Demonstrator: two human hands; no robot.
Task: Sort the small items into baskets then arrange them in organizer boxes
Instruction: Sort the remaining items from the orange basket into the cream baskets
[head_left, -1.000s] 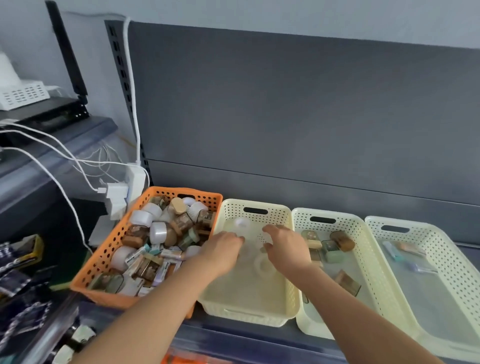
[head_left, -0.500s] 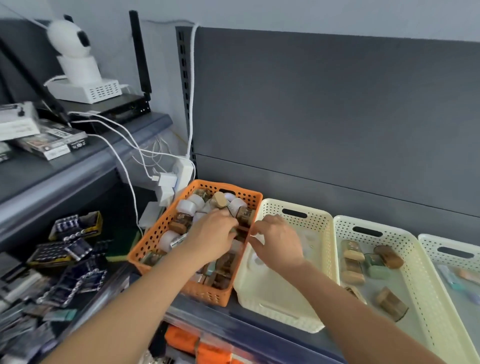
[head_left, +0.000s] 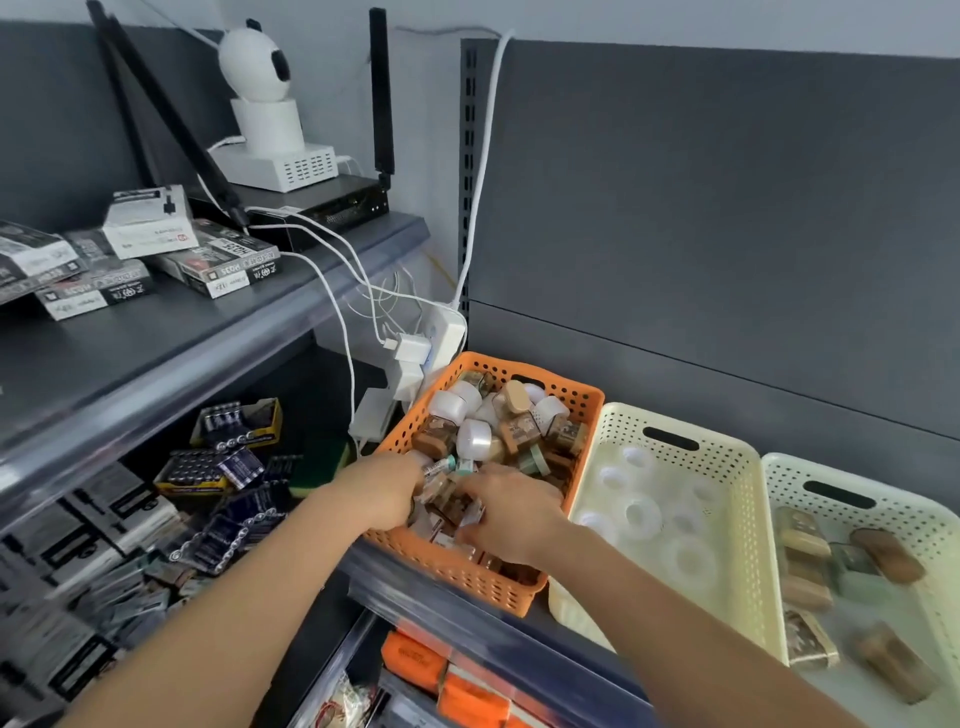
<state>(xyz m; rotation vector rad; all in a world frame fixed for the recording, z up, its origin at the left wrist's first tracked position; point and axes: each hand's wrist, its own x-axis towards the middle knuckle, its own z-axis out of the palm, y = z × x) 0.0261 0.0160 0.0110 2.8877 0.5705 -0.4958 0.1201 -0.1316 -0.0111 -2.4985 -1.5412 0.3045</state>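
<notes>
The left hand (head_left: 387, 488) and right hand (head_left: 511, 512) are digging, fingers curled, into the small items (head_left: 483, 436) filling the orange basket (head_left: 467, 577). I cannot tell if they are gripping anything. Writing on the boxes (head_left: 228, 265) nearby is looking too blurry to read.

left hand (head_left: 387, 491), right hand (head_left: 506, 512) (palms down)

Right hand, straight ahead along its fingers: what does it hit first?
The right hand would first meet the small items heaped in the orange basket, right at its fingertips; past them, probably the left hand, though depth is unclear.
</notes>
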